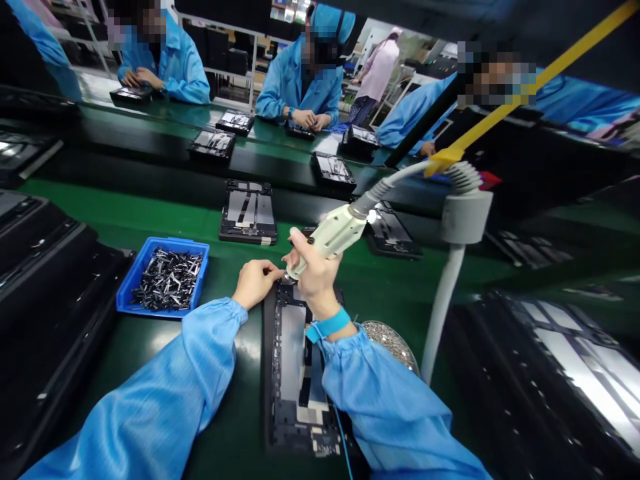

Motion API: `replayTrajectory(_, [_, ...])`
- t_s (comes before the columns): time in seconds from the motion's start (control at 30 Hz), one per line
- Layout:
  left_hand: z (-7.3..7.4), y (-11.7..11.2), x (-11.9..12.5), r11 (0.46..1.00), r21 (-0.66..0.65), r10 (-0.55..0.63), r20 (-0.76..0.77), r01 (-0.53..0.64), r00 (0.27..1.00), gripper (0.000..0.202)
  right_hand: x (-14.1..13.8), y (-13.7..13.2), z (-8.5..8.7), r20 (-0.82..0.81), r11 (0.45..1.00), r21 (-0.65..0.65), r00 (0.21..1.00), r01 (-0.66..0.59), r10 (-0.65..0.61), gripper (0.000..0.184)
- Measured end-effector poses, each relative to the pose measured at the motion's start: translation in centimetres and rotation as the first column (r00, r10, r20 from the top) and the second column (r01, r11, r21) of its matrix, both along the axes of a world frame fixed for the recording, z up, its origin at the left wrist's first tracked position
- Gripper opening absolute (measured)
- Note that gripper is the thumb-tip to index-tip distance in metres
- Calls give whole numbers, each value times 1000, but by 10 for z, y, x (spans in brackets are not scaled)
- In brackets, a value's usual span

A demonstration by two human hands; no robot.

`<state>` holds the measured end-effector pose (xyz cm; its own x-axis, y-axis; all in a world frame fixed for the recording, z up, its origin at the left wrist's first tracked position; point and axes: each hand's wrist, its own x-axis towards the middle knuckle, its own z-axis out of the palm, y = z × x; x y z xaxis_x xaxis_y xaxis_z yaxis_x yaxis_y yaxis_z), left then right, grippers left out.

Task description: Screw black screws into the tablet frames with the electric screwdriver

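Observation:
My right hand (313,280) is shut around a cream electric screwdriver (330,237), with its bit down at the top edge of a black device panel (295,373). The panel lies flat on the belt with silver sheets and dark frames showing. My left hand (255,283) rests right next to the bit, fingertips curled at the panel's upper edge. Anything small between those fingers is hidden. A blue wrist strap (327,325) circles my right wrist. A glass dish of tiny screws (390,343) sits just right of the panel, partly hidden by my sleeve.
A blue tray (163,277) of small black-and-silver metal parts sits left of my hands. Stacked black panels (45,287) rise at both sides. A grey pole (443,313) carries the screwdriver's hose. Further panels lie along the green belt (150,210), and several people in blue smocks work beyond.

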<state>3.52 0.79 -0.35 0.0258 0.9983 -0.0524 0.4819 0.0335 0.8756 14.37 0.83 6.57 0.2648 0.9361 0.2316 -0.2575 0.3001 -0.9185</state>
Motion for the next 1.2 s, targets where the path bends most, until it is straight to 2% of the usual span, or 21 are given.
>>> replayTrajectory(0.17, [-2, 0, 1, 1000, -14, 4, -20, -5, 1000, 18, -7, 7, -9, 33, 1000, -12, 999, 4, -3, 39])
replayTrajectory(0.37, [-5, 0, 2, 1000, -4, 7, -18, -7, 1000, 17, -9, 7, -16, 118, 1000, 8, 993, -18, 17, 49])
replayTrajectory(0.53, [-5, 5, -6, 1000, 7, -25, 15, 25, 1000, 25, -4, 2, -5, 9, 1000, -1, 1000, -3, 3, 41])
replayTrajectory(0.63, [-3, 3, -18, 999, 38, 21, 7, -21, 1000, 26, -3, -9, 4, -80, 998, 14, 995, -61, 62, 40])
replayTrajectory(0.73, [-2, -12, -32, 991, 87, 100, -26, -97, 995, 26, -13, -26, 4, -89, 984, -17, 981, -176, 173, 43])
replayTrajectory(0.83, [-3, -36, -41, 981, 142, 139, -56, -130, 989, 27, -30, -40, -8, 9, 963, -62, 965, -261, 262, 48])
replayTrajectory(0.93, [-8, -60, -47, 977, 175, 140, -87, -123, 986, 29, -43, -45, -23, 91, 953, -93, 951, -288, 296, 48])
replayTrajectory(1.07, [-15, -77, -54, 982, 176, 94, -140, -69, 986, 29, -47, -40, -33, 89, 955, -117, 955, -272, 283, 50])
replayTrajectory(1.2, [-12, -80, -58, 984, 164, -39, -184, 70, 982, 16, -41, -38, -28, 53, 963, -103, 965, -251, 257, 48])
